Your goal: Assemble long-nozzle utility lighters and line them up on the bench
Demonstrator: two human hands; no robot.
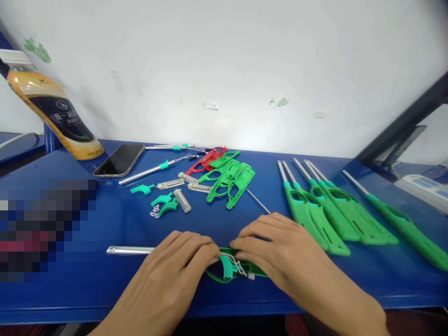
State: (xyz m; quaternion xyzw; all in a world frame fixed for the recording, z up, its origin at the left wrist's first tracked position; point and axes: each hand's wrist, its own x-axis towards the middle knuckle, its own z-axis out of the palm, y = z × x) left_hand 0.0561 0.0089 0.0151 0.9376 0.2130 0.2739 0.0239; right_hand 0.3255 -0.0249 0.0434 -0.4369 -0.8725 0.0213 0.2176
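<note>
Lighter assembly, parts in place but exposed. The open green half-shell (258,269) lies beneath the hands, just behind the front edge of the blue table (94,291). A metal tube (129,250) projects to its left; a teal trigger (228,268) and white wires (239,266) show at its middle. The left hand (177,266) grasps its tube end; the right hand (283,249) curls over its handle end, any pinch hidden. The step appears to be seating trigger and wiring; the next move probably calls for tucking the wires within the rim, tube steadied. Beyond the half-shell: clear fuel tanks (182,200) leftward, closed green lighters (336,215) rightward.
</note>
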